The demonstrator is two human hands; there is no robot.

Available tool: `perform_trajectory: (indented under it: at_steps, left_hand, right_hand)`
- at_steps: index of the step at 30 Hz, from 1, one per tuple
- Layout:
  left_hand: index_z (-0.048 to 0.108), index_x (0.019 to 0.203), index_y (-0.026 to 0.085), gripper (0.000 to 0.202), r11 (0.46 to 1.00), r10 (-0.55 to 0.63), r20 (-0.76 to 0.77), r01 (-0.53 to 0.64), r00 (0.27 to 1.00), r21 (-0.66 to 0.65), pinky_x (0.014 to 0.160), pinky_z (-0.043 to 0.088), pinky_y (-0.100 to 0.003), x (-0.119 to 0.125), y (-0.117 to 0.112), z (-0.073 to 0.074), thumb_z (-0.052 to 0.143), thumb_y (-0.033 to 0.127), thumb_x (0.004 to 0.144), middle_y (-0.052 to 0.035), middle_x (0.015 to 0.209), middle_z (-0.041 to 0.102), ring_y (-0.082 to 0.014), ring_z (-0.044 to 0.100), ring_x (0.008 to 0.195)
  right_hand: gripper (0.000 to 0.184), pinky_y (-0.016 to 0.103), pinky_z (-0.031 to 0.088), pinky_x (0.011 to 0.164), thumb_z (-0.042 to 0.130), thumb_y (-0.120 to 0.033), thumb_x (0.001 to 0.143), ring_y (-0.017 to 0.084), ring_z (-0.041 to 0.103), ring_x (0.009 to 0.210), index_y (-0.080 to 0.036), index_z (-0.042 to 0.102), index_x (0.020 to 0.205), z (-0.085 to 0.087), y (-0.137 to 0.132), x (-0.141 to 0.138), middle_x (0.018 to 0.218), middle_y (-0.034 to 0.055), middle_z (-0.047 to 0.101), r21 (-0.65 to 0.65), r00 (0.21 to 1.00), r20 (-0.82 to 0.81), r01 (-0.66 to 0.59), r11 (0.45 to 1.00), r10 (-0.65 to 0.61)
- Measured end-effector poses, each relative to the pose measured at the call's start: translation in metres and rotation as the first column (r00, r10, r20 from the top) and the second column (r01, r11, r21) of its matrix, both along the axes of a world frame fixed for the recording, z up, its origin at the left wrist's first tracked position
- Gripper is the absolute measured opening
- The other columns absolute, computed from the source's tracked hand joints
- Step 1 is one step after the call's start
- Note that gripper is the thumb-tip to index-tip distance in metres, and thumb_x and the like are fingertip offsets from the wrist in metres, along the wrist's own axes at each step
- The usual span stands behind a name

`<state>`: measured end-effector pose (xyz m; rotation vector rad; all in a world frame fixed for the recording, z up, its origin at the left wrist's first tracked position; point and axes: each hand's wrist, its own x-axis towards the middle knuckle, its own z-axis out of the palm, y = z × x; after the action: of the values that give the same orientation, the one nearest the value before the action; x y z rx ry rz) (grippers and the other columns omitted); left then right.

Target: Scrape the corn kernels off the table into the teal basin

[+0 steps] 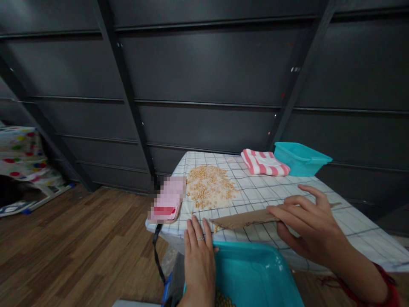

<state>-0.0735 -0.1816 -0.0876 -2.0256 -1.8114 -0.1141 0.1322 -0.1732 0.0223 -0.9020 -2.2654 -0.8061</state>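
My right hand [311, 224] grips a strip of brown cardboard [243, 218], thumb under and fingers over it, holding it flat over the near edge of the checked tablecloth [271, 192]. My left hand [198, 251] lies with fingers straight and together on the left rim of a teal tray [255, 277], fingertips touching the table edge. A few yellow grains show in the tray's near corner. A pile of yellow grains mixed with white ones [209, 186] lies on the cloth beyond the cardboard.
A pink-and-white striped cloth [264, 162] and a teal plastic tub [300, 158] sit at the table's far side. A pink flat object with a black strap [168, 200] lies on the left edge. Dark metal wall behind, wooden floor left, spotted bundle [22, 155] far left.
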Motion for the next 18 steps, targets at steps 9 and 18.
perform_trajectory:
  at_steps: [9,18]
  left_hand:
    - [0.054,0.121,0.005,0.055,0.999,-0.002,0.078,-0.001,0.997,0.036,0.093,0.047,-0.049,-0.002,0.001,-0.007,0.066,0.016,0.069,-0.0268,0.130,0.048,-0.0386,0.047,0.119]
    - [0.054,0.121,0.006,0.056,1.000,0.017,0.030,-0.017,0.999,0.005,0.093,0.048,-0.049,0.000,0.001,-0.003,0.067,0.018,0.069,-0.0270,0.129,0.048,-0.0384,0.048,0.118]
  right_hand:
    - [0.018,0.046,0.027,0.095,0.046,-0.013,0.081,0.015,0.054,0.070,-0.022,0.054,0.094,0.001,-0.001,0.000,0.071,-0.0035,0.064,-0.032,0.999,0.017,-0.035,0.999,0.036]
    - [0.020,0.050,0.027,0.097,0.047,-0.010,0.082,0.016,0.054,0.072,-0.021,0.054,0.098,0.000,-0.007,0.009,0.078,-0.0016,0.066,-0.029,0.997,0.054,-0.053,0.998,0.054]
